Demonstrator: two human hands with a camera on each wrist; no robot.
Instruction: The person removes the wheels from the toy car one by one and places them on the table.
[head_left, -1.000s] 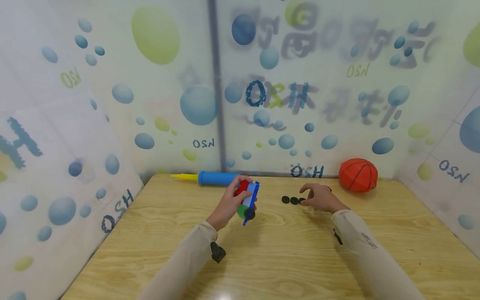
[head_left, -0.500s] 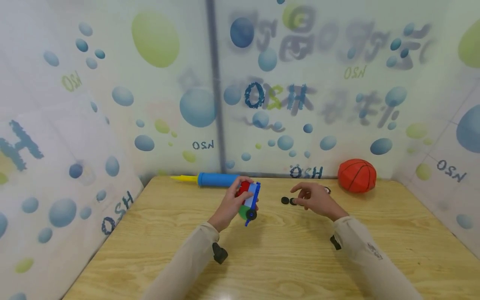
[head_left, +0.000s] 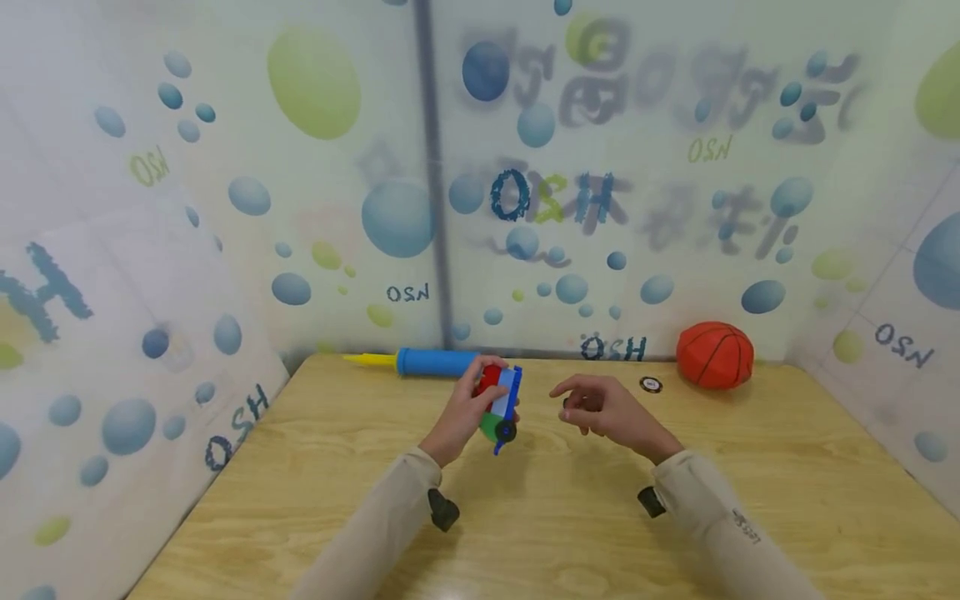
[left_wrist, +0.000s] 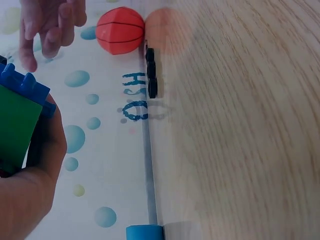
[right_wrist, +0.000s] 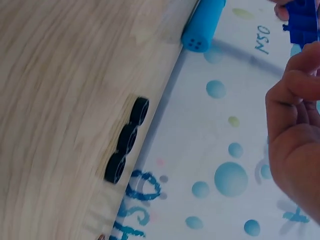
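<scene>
Toy car (head_left: 498,405) sits clasped in the left hand (head_left: 461,412), lifted off the bench (head_left: 787,475). The right hand (head_left: 600,408) has left the black wheels (right_wrist: 126,139) and drawn toward the car, fingers curled; whether it pinches a wheel I cannot tell. Basketball (head_left: 714,355) lies at two o'clock.

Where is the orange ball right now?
In the head view the ball sits at the table's far right corner against the wall, beyond the right hand.
</scene>
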